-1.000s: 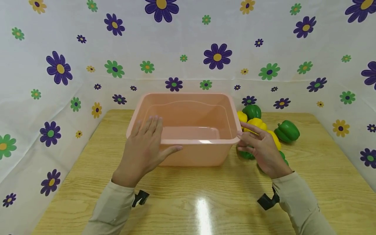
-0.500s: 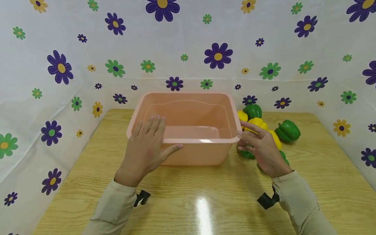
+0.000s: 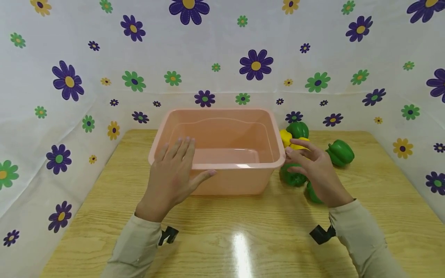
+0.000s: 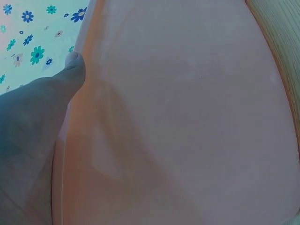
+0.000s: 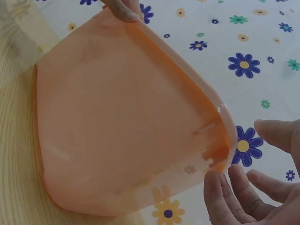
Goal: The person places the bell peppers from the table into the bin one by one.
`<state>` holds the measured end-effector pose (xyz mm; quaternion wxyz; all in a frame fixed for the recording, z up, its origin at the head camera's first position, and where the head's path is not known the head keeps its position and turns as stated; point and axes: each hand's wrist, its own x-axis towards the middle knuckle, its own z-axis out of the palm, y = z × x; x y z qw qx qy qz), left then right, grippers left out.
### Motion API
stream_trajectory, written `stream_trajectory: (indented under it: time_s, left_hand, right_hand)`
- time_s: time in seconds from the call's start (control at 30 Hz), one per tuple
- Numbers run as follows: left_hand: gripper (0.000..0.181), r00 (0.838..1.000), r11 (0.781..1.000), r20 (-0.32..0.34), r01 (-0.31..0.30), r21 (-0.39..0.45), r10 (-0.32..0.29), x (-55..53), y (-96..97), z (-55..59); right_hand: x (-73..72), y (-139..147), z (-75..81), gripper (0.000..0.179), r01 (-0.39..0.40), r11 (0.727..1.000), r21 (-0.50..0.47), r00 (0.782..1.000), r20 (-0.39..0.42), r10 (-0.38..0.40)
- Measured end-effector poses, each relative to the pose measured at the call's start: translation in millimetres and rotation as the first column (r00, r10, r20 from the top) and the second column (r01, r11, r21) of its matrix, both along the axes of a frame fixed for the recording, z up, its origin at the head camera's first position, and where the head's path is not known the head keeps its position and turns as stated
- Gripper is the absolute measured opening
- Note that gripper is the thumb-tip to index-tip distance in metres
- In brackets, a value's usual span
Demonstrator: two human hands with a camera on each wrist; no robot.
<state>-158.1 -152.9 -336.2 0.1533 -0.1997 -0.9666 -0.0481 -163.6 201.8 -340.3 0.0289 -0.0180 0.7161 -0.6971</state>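
Observation:
A pink plastic basin point(image 3: 229, 179) stands upright on the table, its inside bare. Over its front left rim lies my left hand point(image 3: 170, 173), fingers straight and thumb spread along the front; in the left wrist view the thumb point(image 4: 72, 75) is right at the rim. My right hand point(image 3: 318, 172) hovers beside the front right corner, fingers loosely bent and holding nothing. The right wrist view has its fingertips point(image 5: 213, 185) close to that corner's rim. Just beyond and under this hand are a yellow bell pepper point(image 3: 299, 143) and a green bell pepper point(image 3: 292, 175).
Further bell peppers gather right of the basin: a green one point(image 3: 298, 130) and a yellow one point(image 3: 285, 138) at the back, another green one point(image 3: 340, 153) farther right, and one point(image 3: 314, 194) partly behind my right hand. A flower-print cloth point(image 3: 222, 46) hangs behind the wooden table point(image 3: 208, 235).
My right hand has come off the basin's corner and shifted slightly right, its fingers loosening. More of the green peppers beneath it now shows. The left hand and basin stay in place.

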Motion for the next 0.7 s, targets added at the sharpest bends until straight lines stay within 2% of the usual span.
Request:
stream_trajectory:
  time_s: [0.23, 0.33, 0.5, 0.7]
  left_hand:
    - [0.101, 1.000, 1.000, -0.004, 0.000, 0.006, 0.000, -0.4, 0.6, -1.5]
    - [0.101, 1.000, 1.000, 0.002, -0.003, 0.003, 0.003, 0.3, 0.1, -1.6]
    - [0.100, 1.000, 1.000, 0.002, -0.005, 0.005, 0.005, 0.2, -0.4, -1.6]
    - [0.100, 1.000, 1.000, -0.006, 0.002, 0.007, -0.002, -0.1, 0.1, -0.6]
  right_hand:
    - [4.2, 15.1, 4.3, 0.050, 0.039, 0.999, -0.001, 0.989, -0.140, -0.039]
    - [5.3, 19.7, 6.1, 0.050, 0.086, 0.994, 0.070, 0.983, -0.166, -0.073]
    - [6.8, 27.0, 8.2, 0.061, 0.164, 0.953, 0.255, 0.977, -0.172, -0.122]
    - [7.1, 35.7, 6.2, 0.068, 0.218, 0.906, 0.363, 0.967, -0.209, -0.148]
